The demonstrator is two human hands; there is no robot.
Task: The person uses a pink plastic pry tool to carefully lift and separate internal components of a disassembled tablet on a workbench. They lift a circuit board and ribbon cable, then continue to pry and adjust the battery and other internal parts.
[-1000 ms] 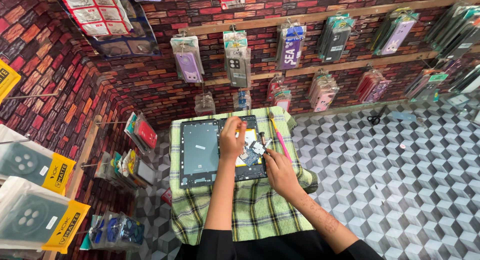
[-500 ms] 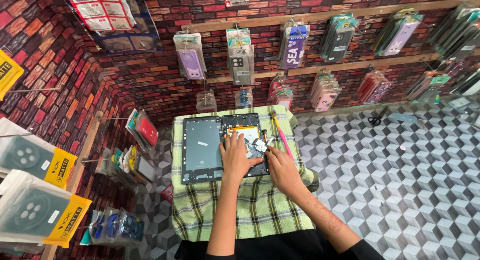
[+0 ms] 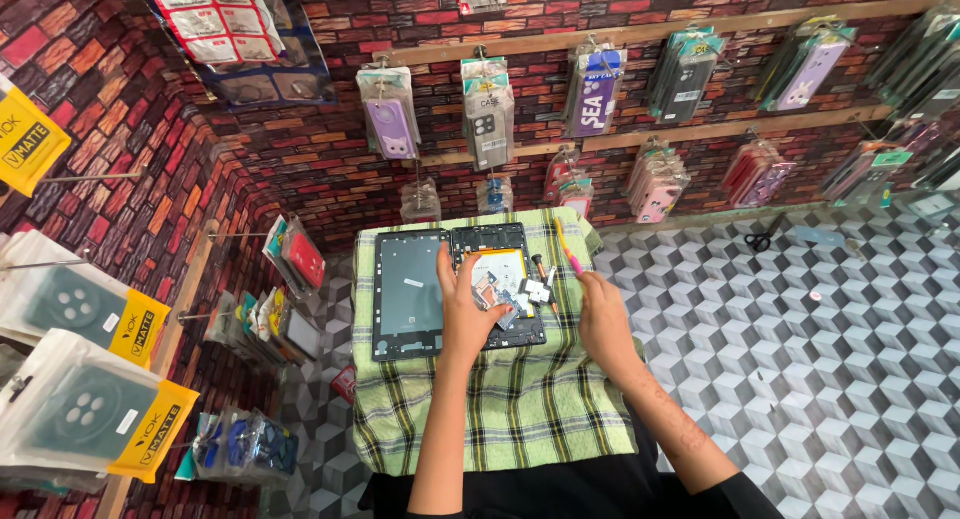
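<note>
A small table covered with a green plaid cloth (image 3: 500,409) stood against a brick-patterned wall (image 3: 320,169) hung with packaged phone cases (image 3: 488,114), and on it lay a detached dark tablet panel (image 3: 408,294) just left of an opened tablet body (image 3: 505,279) with exposed internals. The left hand (image 3: 468,314) rested flat across the junction of panel and body, fingers spread over the components, while the right hand (image 3: 603,314) lay on the cloth at the body's right edge, near a pink-and-yellow tool (image 3: 568,247). Scissors (image 3: 763,239) lay well apart on the cube-patterned floor (image 3: 800,379).
</note>
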